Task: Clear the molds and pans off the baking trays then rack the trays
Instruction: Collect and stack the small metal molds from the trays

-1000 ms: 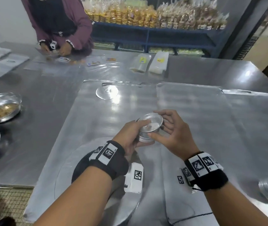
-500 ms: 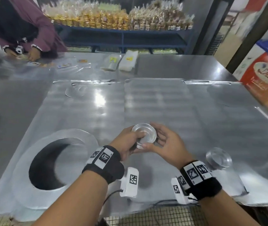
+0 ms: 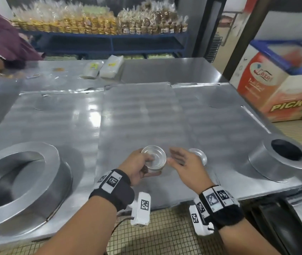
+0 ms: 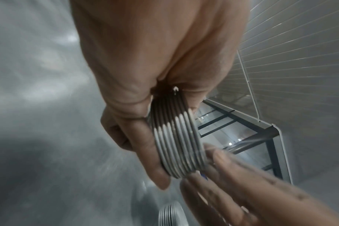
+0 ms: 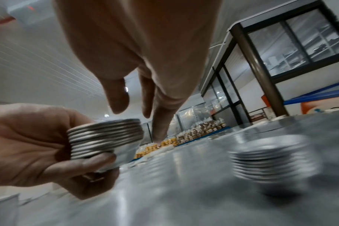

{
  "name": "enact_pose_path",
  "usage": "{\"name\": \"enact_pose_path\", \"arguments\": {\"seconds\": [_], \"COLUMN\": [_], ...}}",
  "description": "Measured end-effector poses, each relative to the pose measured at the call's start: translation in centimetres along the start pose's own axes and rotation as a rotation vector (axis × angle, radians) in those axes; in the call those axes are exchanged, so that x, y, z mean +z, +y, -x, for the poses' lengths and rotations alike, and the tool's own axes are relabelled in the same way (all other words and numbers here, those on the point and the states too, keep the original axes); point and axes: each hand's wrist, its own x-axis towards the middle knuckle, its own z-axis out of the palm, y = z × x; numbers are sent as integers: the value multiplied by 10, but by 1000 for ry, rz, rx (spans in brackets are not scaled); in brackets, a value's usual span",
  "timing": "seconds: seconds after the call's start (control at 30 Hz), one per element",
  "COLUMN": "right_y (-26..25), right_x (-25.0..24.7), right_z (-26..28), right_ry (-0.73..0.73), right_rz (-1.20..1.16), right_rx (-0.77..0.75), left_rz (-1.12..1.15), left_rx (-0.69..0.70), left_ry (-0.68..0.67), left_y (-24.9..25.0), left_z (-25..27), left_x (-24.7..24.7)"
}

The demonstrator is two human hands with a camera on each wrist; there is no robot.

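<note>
While the left hand (image 3: 137,167) is curled around a mold stack (image 3: 153,161), the right hand's (image 3: 185,162) spread fingers are empty; a second stack (image 5: 269,162), half hidden overhead, is revealed by the right wrist view.

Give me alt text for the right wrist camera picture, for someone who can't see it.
A left hand grips a nested stack of small round metal molds above a steel baking tray; the open right hand hovers beside it, near a second, blurred stack on the tray.

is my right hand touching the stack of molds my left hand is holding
Apart. The right wrist view shows background between the right hand and the stack of molds.
</note>
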Motion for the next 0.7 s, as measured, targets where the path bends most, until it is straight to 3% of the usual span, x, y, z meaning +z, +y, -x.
{"name": "enact_pose_path", "arguments": {"seconds": [0.13, 0.23, 0.7], "right_y": [35, 52, 96], "right_x": [-37, -60, -79], "right_z": [2, -2, -46], "right_ry": [217, 288, 203], "right_rz": [236, 335, 140], "right_rx": [61, 148, 490], "left_rz": [-101, -176, -310], "left_rx": [4, 13, -76], "left_ry": [50, 107, 92], "left_y": [-13, -17, -10], "left_z": [-11, -20, -81], "left_x": [18, 25, 46]}}
